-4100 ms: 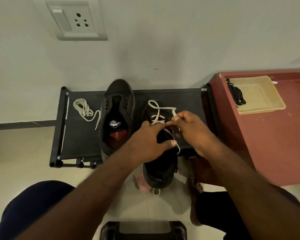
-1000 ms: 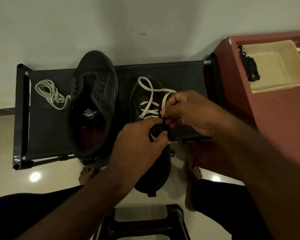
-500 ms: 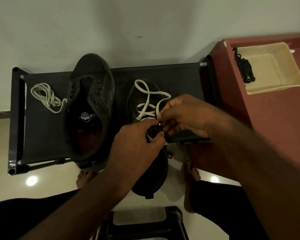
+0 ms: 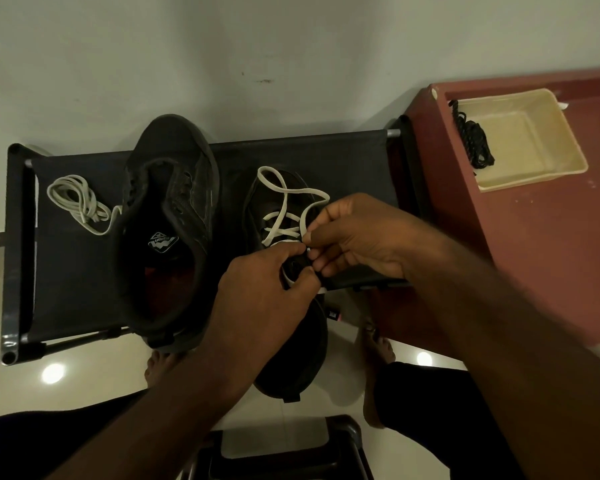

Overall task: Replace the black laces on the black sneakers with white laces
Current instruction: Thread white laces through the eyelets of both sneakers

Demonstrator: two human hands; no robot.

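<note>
Two black sneakers lie on a black fabric rack (image 4: 343,157). The left sneaker (image 4: 168,223) has no lace in it. The right sneaker (image 4: 291,341) carries a white lace (image 4: 283,206) crossed through its front eyelets, with a loose loop toward the toe. My left hand (image 4: 260,299) grips the sneaker's upper at the eyelets. My right hand (image 4: 357,237) pinches the white lace right beside the left fingertips. A second white lace (image 4: 78,202) lies bundled on the rack's left side. Black laces (image 4: 473,140) rest in a cream tray (image 4: 548,168).
The cream tray sits on a dark red table (image 4: 551,254) to the right of the rack. A white wall stands just behind the rack. My bare feet are on the shiny floor below, and a black stool frame (image 4: 284,448) is at the bottom edge.
Both hands have stayed at the right sneaker's eyelets, with the right fingers shifting slightly along the white lace. The camera has tilted down since the oldest frame, so the wall socket is out of view.
</note>
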